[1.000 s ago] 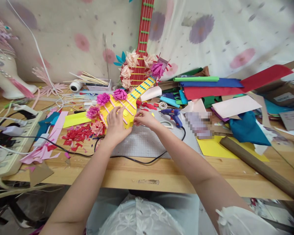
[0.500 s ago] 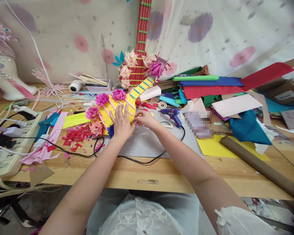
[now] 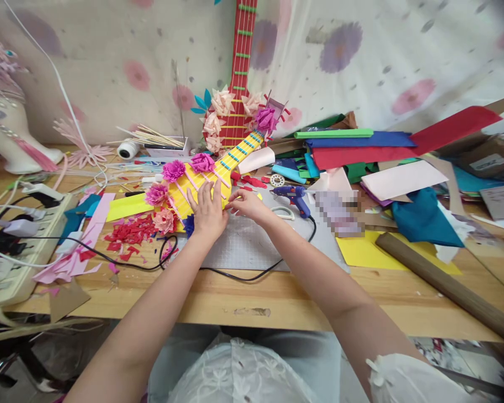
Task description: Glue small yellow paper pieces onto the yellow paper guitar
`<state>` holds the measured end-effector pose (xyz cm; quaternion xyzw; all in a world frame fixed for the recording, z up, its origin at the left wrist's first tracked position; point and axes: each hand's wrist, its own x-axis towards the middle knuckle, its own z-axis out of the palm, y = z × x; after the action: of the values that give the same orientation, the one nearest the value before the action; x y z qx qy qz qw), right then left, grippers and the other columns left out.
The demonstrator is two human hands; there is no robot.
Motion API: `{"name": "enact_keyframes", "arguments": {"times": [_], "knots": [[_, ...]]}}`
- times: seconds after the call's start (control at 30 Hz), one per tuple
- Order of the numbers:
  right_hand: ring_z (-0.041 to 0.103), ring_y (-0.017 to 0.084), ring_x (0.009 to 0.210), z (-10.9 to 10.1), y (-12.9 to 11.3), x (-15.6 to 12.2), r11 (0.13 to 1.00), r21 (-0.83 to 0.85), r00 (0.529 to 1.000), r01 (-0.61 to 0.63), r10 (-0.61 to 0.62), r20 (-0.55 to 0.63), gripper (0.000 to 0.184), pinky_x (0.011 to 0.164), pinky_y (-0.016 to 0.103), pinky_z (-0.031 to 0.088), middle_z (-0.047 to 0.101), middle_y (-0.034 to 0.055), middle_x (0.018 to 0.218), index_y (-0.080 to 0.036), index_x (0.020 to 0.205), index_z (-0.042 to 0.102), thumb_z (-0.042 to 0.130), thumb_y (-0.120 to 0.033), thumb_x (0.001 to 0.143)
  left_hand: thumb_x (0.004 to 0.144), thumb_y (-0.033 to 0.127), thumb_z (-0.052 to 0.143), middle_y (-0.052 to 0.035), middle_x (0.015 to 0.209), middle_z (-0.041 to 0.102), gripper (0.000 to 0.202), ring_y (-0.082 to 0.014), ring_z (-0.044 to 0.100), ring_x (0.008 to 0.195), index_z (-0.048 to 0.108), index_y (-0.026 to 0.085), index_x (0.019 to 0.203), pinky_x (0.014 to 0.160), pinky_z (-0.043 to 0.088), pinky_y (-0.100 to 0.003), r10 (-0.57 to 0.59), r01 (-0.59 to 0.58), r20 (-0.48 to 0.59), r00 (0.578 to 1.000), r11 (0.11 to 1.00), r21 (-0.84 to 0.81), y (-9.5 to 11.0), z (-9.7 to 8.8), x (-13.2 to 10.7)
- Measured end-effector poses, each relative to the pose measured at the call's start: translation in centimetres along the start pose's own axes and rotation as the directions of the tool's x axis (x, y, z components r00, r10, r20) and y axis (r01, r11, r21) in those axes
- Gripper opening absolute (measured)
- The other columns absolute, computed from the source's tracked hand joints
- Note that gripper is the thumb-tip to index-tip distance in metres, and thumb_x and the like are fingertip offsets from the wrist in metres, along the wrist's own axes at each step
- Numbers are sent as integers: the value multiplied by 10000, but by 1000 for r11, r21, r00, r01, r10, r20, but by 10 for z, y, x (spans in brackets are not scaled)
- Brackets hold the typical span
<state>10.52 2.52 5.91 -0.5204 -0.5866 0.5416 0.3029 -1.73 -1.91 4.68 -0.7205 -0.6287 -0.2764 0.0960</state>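
Observation:
A yellow paper guitar [image 3: 201, 182] with pink strips and paper flowers [image 3: 174, 169] lies on the wooden table [image 3: 243, 296], its neck pointing up to the right. My left hand [image 3: 209, 210] lies flat on the guitar's body with the fingers spread. My right hand [image 3: 247, 204] is at the body's right edge, fingertips pinched together on a small yellow piece I cannot make out. A small blue flower [image 3: 189, 225] shows beside my left wrist.
A blue glue gun [image 3: 294, 196] lies right of my hands, its black cable looping over a grey cutting mat [image 3: 247, 246]. Red paper scraps [image 3: 130, 232] and a power strip [image 3: 21, 246] lie left. Coloured paper sheets [image 3: 361, 148], a brown cardboard tube [image 3: 445, 288] and a red paper guitar [image 3: 239, 73] stand behind and right.
My left hand has gone from a curled grip at the guitar's lower edge to lying flat with spread fingers on its body. The blue flower has come into view. My right hand barely moved.

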Motion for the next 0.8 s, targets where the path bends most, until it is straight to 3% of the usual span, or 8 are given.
{"name": "enact_keyframes", "arguments": {"times": [0.47,0.8], "knots": [[569,76,530,2,3,2,1000,23,1000,-5,5,-13,179,493,184,447,644,-8,659,-179,768,464,526,-27,696,723,187,541,-175,1297,456,679,-300,350,1272,313,141,1361,1090,6,-549,128,-132,89,988,990,41,-12,-6,7],[568,81,535,2,2,1,999,32,1000,-19,19,-18,189,492,183,443,616,-26,617,-189,774,453,552,-49,694,687,155,533,-169,1290,457,694,-297,364,1258,326,156,1350,1088,8,-552,137,-141,125,983,990,22,-19,-13,9]]}}
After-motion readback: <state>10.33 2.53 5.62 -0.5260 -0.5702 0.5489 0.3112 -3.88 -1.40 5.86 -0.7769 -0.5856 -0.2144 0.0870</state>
